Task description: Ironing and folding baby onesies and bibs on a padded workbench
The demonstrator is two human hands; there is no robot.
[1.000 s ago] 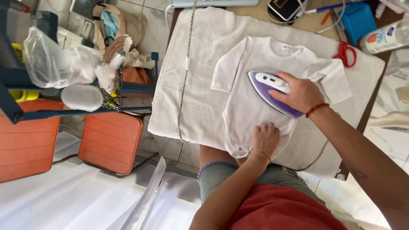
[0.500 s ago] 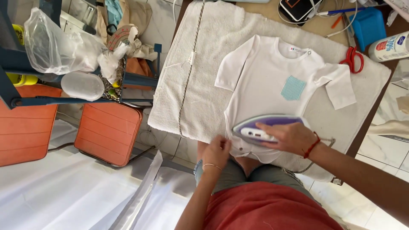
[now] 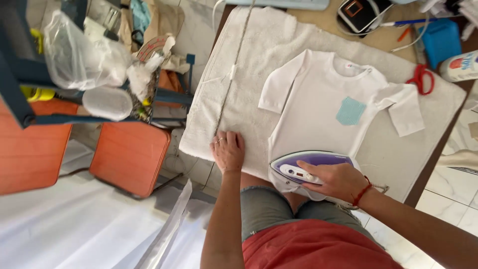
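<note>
A small white long-sleeved baby garment (image 3: 318,107) with a light blue chest pocket (image 3: 350,110) lies flat on a white towel (image 3: 249,84) spread over the table. My right hand (image 3: 336,179) grips the handle of a purple and white iron (image 3: 306,167), which rests on the garment's bottom hem at the near table edge. My left hand (image 3: 228,149) lies flat, fingers together, on the towel to the left of the garment, holding nothing.
Red scissors (image 3: 420,79), a blue container (image 3: 443,37) and a white bottle (image 3: 460,67) sit at the table's far right. Left of the table stand orange stools (image 3: 129,154) and a blue rack (image 3: 20,94) holding a plastic bag (image 3: 79,57) and clutter. White sheeting covers the floor.
The iron has slid down from the chest to the hem, uncovering the blue pocket. My left hand has left the garment's hem and moved left onto the towel.
</note>
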